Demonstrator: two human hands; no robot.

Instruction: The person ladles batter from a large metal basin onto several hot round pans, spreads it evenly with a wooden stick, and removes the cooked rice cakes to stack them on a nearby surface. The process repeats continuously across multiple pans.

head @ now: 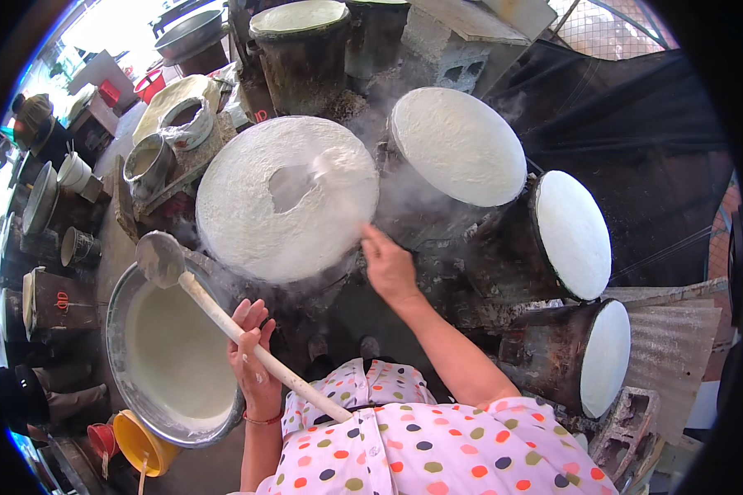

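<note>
My left hand (252, 356) holds the pale handle of a long ladle (266, 356), thumb across it and fingers partly extended. The ladle's round metal head is raised over the rim of a large metal basin (116, 334) of pale, milky batter (173, 352). The handle's lower end reaches my spotted shirt. My right hand (391, 266) is at the near right edge of a steaming round griddle top (241, 223) coated in white batter. A darker bare patch shows near the coating's middle. White blur and steam hide whether the right fingers grip a tool.
More white-coated round tops (458, 145) stand on dark drums (514, 260) to the right. A metal pot (148, 164) and a batter-smeared ring-shaped vessel (186, 127) sit at the left. Yellow bucket (139, 442) and red bucket (102, 439) are lower left. Concrete block (628, 427) is lower right.
</note>
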